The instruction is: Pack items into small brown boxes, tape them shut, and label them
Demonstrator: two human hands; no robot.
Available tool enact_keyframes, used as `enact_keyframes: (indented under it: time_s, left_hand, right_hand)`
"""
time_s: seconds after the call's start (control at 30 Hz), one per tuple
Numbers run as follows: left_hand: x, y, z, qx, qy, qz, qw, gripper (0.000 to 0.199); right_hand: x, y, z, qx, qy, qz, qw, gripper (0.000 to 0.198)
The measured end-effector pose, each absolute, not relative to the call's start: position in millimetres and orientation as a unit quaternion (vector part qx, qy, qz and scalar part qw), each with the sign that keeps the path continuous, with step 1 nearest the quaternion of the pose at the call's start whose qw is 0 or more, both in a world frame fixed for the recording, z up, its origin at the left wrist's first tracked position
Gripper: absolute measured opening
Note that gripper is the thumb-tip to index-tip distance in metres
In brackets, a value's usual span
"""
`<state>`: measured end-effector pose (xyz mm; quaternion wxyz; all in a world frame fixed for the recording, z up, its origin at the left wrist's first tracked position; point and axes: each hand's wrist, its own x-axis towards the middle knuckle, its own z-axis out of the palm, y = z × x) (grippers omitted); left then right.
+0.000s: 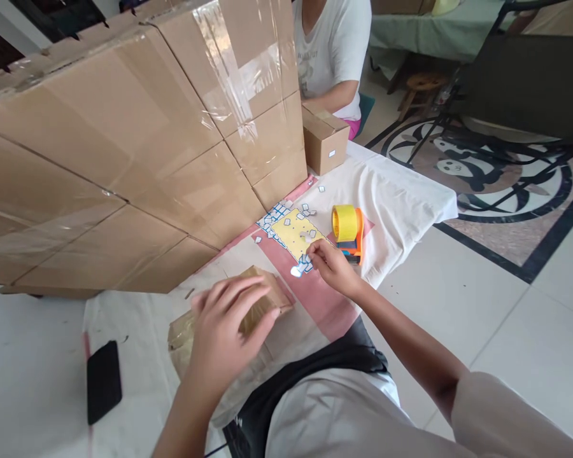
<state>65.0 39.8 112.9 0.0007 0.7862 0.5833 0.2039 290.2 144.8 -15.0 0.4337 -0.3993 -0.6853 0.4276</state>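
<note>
My left hand hovers over or lightly touches a small cardboard box with clear tape on it. Its fingers are spread, slightly blurred, and hide part of the box. My right hand has its fingertips pinched together at the near edge of a yellow sheet; whatever sits in the pinch is too small to make out. Small white stickers with blue edges lie in a cluster on and around that sheet. Just beyond my right hand is an orange tape dispenser with a yellow tape roll.
A tall wall of stacked, taped cardboard boxes rises at the left and back. Another small box with a white sticker stands by a seated person. A black phone lies on the tablecloth.
</note>
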Motion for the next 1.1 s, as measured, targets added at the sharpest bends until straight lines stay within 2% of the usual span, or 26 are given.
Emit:
enact_keyframes:
  time_s: [0.07, 0.2, 0.3, 0.43, 0.57, 0.7, 0.9, 1.0, 1.1]
  left_hand:
    - [76, 72, 121, 0.799, 0.567, 0.171, 0.105, 0.024]
    - [97, 126, 108, 0.755, 0.569, 0.121, 0.301, 0.038]
    - [106, 143, 93, 0.737, 0.57, 0.117, 0.345, 0.022]
    - [110, 150, 91, 0.751, 0.574, 0.085, 0.314, 0.016]
    - [119, 185, 87, 0.774, 0.574, -0.022, 0.267, 0.017]
    - [141, 239, 58, 0.783, 0.562, -0.115, 0.239, 0.013]
    - [161, 270, 20, 0.768, 0.586, -0.204, 0.159, 0.037]
    - [160, 268, 31, 0.768, 0.599, -0.195, 0.111, 0.045]
    - [145, 256, 66, 0.763, 0.617, -0.174, 0.087, 0.041]
  right_hand:
    - [290, 139, -9, -0.381, -0.645, 0.476, 0.461, 0.004]
    - [288, 132, 1, -0.372, -0.595, 0.501, 0.506, 0.015]
    - [290, 133, 5, -0.393, -0.608, 0.455, 0.518, 0.013]
    - [300, 136, 3, -0.443, -0.613, 0.37, 0.54, 0.007]
    - [315, 133, -3, -0.457, -0.597, 0.365, 0.549, 0.008]
    - [322, 122, -11, -0.463, -0.602, 0.359, 0.543, 0.01]
    - [324, 102, -25, -0.469, -0.606, 0.36, 0.532, 0.011]
    - [324, 101, -30, -0.464, -0.602, 0.368, 0.536, 0.01]
    - [320, 107, -30, -0.451, -0.59, 0.393, 0.542, 0.011]
